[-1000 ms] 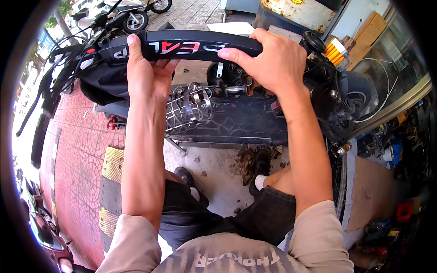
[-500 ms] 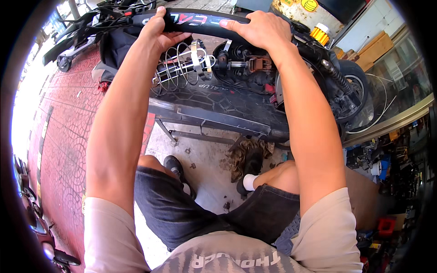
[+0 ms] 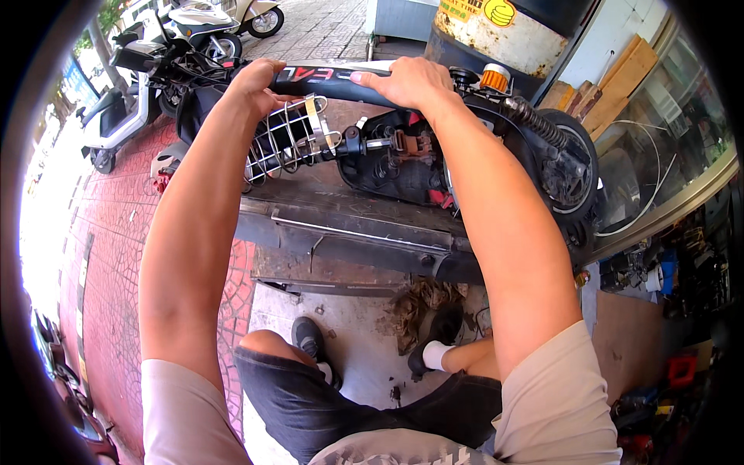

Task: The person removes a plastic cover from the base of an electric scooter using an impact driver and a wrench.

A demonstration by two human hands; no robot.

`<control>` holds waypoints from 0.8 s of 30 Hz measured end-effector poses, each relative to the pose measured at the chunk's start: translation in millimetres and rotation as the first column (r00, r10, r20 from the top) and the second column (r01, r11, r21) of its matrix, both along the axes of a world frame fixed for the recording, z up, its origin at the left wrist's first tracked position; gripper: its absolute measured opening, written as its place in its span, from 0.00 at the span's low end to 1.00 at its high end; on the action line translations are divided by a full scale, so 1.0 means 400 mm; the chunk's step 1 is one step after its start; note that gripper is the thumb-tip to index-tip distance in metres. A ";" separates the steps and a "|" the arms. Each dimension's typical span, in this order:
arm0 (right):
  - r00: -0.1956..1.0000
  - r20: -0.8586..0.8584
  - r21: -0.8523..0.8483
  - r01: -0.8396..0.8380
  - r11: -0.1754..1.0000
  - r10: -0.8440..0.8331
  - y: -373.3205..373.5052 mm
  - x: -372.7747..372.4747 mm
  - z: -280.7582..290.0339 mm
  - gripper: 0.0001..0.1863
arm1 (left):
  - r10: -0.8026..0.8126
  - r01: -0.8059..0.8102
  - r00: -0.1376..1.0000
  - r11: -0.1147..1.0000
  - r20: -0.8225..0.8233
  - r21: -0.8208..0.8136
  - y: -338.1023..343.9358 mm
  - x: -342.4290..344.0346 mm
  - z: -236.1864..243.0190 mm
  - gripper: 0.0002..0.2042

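Note:
A black electric scooter point(image 3: 364, 167) is tipped over on a low bench point(image 3: 341, 232) in front of me. My left hand point(image 3: 260, 84) and my right hand point(image 3: 418, 84) grip the far edge of its long black side panel point(image 3: 318, 82), which carries pale and red lettering. The left thumb lies over the top while its fingers curl beneath. Between my forearms sit a silver wire basket point(image 3: 287, 139) and a rusty brown bracket point(image 3: 412, 145). To the right are the coil spring shock point(image 3: 536, 120) and the wheel point(image 3: 581, 167).
An orange ribbed cap point(image 3: 496, 77) stands near a rusty drum point(image 3: 496, 35). Wooden boards point(image 3: 620, 81) lean by a glass cabinet at right. White scooters point(image 3: 221, 23) are parked at far left. A crumpled brown cloth point(image 3: 415, 310) lies beside my shoe.
The scooter has turned in my hands: the patterned footboard seen lower down is gone from view, and brown bench top shows there. Both hands have shifted left along with it and still grip the panel.

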State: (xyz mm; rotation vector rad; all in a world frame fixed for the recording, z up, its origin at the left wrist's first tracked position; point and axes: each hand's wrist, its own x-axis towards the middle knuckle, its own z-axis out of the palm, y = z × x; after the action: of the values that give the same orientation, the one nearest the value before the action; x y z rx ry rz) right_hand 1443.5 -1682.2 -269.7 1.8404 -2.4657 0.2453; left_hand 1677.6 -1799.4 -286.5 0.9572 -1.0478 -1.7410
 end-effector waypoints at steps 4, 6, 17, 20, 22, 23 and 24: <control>0.998 -0.065 0.080 0.027 0.996 -0.022 -0.028 -0.093 -0.066 0.47 | 0.066 -0.046 0.992 0.983 -0.109 0.177 -0.086 -0.123 -0.008 0.22; 0.997 -0.071 0.061 -0.027 0.998 0.032 -0.004 -0.030 -0.089 0.42 | 0.071 -0.045 0.994 0.961 -0.087 0.271 -0.209 -0.097 -0.044 0.24; 0.955 -0.036 -0.420 -0.282 0.863 0.295 0.277 0.155 -0.195 0.28 | -0.059 0.068 0.927 0.998 0.370 -0.010 -0.388 -0.210 -0.113 0.37; 0.933 0.059 -0.313 -0.321 0.894 0.356 0.267 0.146 -0.155 0.31 | -0.166 0.129 0.883 0.985 0.439 0.113 -0.464 -0.175 -0.122 0.38; 0.932 0.031 -0.299 -0.335 0.894 0.360 0.265 0.126 -0.153 0.28 | -0.087 0.054 0.886 0.995 0.456 0.084 -0.455 -0.188 -0.130 0.38; 0.928 0.023 -0.288 -0.351 0.891 0.372 0.258 0.122 -0.150 0.27 | -0.098 0.070 0.884 0.994 0.458 0.078 -0.462 -0.170 -0.130 0.37; 0.926 0.014 -0.278 -0.359 0.891 0.377 0.250 0.112 -0.148 0.26 | -0.102 0.063 0.878 0.993 0.468 0.098 -0.456 -0.179 -0.130 0.37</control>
State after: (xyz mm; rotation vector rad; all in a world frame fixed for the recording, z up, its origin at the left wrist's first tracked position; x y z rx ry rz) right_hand 1488.2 -1582.1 -329.1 2.1831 -1.9702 0.6375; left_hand 1605.8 -1981.7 -338.4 1.4571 -1.3488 -1.6644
